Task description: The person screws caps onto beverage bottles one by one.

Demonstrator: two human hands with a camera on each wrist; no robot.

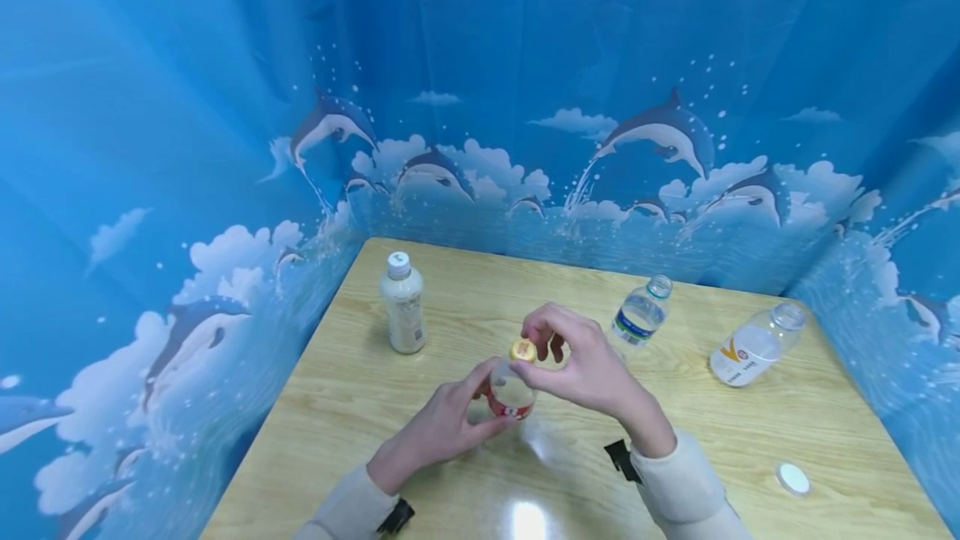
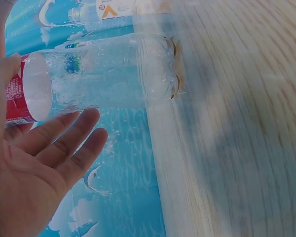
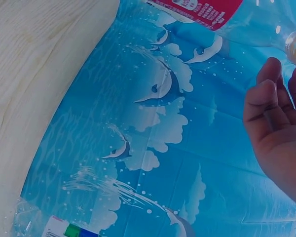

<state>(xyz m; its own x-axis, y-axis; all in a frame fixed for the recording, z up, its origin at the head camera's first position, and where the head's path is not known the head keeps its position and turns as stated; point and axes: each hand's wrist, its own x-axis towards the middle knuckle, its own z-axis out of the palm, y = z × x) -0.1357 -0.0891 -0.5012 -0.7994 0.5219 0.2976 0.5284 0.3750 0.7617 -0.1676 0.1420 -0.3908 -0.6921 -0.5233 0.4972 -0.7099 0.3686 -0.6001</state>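
Right fingers on the yellow cap, left hand around the bottle

Your right hand point(image 1: 581, 361) pinches the yellow cap point(image 1: 522, 350) between thumb and forefinger, the gap closed to the cap's width; its other fingers curl loosely and hold nothing. The cap sits at the mouth of the clear bottle point(image 2: 103, 74), though you can't tell from here how far it is threaded. Lower down, your left hand point(image 1: 450, 415) grips the bottle at its red label point(image 2: 16, 101), while its remaining fingers reach out under the body, off to one side.

What matters is the line from cap to base. The bottle's long axis runs close to vertical, neck up, so its body lies below your right fingertips. Your right hand is the nearer one to the cap; your left has the body.

The base is down by the wooden table point(image 1: 337, 440); firm contact is hard to confirm. Further out, an uncapped bottle with a blue-green label point(image 1: 640, 312) stands beyond your right hand, and a white-capped bottle point(image 1: 406, 311) stands to the left.
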